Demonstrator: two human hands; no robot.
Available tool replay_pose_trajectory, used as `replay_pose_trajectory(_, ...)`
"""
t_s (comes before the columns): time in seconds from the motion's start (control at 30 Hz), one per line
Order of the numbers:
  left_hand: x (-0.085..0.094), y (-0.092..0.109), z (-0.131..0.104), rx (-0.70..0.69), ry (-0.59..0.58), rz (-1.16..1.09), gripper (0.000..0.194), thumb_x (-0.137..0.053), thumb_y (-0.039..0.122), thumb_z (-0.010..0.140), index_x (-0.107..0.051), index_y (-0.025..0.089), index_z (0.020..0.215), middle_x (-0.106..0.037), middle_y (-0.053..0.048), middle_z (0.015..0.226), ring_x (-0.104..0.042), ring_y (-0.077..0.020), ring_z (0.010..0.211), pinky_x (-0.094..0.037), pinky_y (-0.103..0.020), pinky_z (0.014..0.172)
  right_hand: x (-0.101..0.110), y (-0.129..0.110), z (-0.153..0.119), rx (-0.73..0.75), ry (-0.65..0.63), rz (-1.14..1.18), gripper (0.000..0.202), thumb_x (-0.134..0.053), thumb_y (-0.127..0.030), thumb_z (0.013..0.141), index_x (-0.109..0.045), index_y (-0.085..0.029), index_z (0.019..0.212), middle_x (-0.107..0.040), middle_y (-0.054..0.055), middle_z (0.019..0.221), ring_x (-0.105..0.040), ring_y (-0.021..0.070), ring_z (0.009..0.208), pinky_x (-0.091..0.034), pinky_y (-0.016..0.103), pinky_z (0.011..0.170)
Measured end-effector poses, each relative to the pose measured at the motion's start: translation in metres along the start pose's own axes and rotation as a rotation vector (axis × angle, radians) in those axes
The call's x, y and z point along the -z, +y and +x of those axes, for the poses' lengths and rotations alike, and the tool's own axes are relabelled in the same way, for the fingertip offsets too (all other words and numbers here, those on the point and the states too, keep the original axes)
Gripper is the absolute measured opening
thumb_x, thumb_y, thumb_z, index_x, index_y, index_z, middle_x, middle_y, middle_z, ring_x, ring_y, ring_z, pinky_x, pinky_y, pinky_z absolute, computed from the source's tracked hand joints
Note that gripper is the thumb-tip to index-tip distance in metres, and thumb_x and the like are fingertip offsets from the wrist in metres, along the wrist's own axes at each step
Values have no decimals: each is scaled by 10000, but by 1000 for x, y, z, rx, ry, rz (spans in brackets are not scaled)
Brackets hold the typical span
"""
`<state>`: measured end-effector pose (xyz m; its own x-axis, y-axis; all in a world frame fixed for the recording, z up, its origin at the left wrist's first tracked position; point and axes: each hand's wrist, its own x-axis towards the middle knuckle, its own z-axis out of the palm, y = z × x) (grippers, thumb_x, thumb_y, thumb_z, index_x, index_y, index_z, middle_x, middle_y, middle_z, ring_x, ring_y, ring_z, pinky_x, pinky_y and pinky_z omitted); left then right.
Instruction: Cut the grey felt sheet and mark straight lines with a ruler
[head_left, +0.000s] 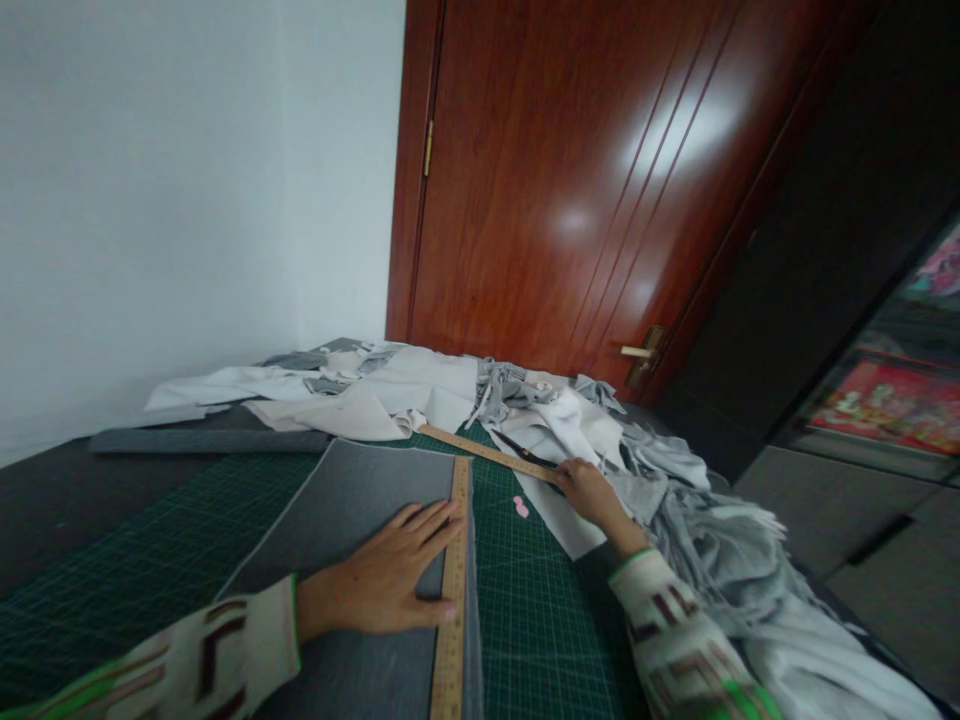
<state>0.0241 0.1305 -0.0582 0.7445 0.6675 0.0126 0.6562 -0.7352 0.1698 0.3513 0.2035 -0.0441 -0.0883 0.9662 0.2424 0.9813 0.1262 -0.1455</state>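
My left hand (409,570) lies with fingers spread on a long wooden ruler (448,650) and the dark grey cloth (345,520) under it. The ruler runs lengthwise near the cloth's right edge. A narrow strip of cloth shows to its right. My right hand (589,490) is closed at the near end of a slender black tool (525,452) with a gold-coloured spot, which looks like scissors. Its fingers also meet the end of a second wooden ruler (480,449), lying slantwise. The part inside the fingers is hidden.
A green cutting mat (532,610) with grid lines covers the table. A small pink piece (520,507) lies on it. White and grey cloth scraps (427,385) pile up along the back and right side. A rolled dark cloth (210,441) lies at left. Behind stands a wooden door (540,200).
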Motion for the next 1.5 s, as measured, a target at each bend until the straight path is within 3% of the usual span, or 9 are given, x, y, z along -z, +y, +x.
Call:
replay_pose_trajectory(0.17, 1, 0, -1, -4, 8, -20, 901, -428, 734, 854, -268, 136, 1508, -206, -194, 1573, -186, -355, 1455, -205, -587, 1156, -9, 9, 12, 9, -27, -73, 232, -497, -277, 961, -671, -124, 978, -677, 82, 1015, -612, 198, 974, -437, 356, 893)
replay_pose_trajectory(0.37, 2, 1, -2, 7, -8, 7, 885, -422, 730, 860, -259, 155, 1513, -183, -172, 1580, -181, -335, 1459, -217, -558, 1162, -9, 7, 7, 17, -11, -131, 310, -570, -358, 918, -675, -116, 1081, -640, 172, 1084, -559, 263, 1053, -388, 332, 915)
replay_pose_trajectory(0.67, 0, 0, -2, 11, -18, 10, 912, -361, 769, 855, -226, 164, 1524, -165, -161, 1586, -159, -333, 1463, -198, -559, 1169, -1, -16, -7, 31, -14, -125, 195, -626, -192, 857, -654, -125, 1037, -643, 140, 1090, -570, 253, 1058, -402, 291, 871)
replay_pose_trajectory(0.93, 0, -2, -1, 6, -7, -11, 891, -379, 745, 868, -230, 160, 1522, -167, -159, 1584, -164, -338, 1462, -185, -574, 1170, 27, -35, -28, -69, -90, -35, 157, -621, -253, 836, -646, -129, 930, -696, 136, 922, -640, 243, 860, -371, 291, 661)
replay_pose_trajectory(1.13, -6, -6, 0, -8, 10, -4, 868, -373, 730, 882, -240, 154, 1518, -162, -154, 1586, -162, -338, 1463, -196, -583, 1164, 28, -46, -44, -75, -252, 168, 216, -654, -380, 787, -635, -167, 766, -628, 38, 716, -561, 169, 666, -294, 261, 548)
replay_pose_trajectory(1.33, -4, -6, 2, 19, -29, 10, 886, -357, 744, 876, -194, 168, 1529, -118, -134, 1596, -122, -316, 1474, -164, -562, 1178, 33, -46, -54, -43, -255, 424, 356, -492, -487, 880, -535, -184, 697, -420, -60, 603, -429, 101, 581, -309, 222, 521)
replay_pose_trajectory(1.5, -4, -7, 1, 17, -34, 1, 883, -328, 754, 877, -173, 183, 1532, -106, -125, 1597, -119, -308, 1475, -157, -563, 1179, 34, -22, -60, -149, -142, 393, 382, -366, -488, 936, -541, -180, 791, -514, -29, 684, -516, 123, 642, -367, 224, 562)
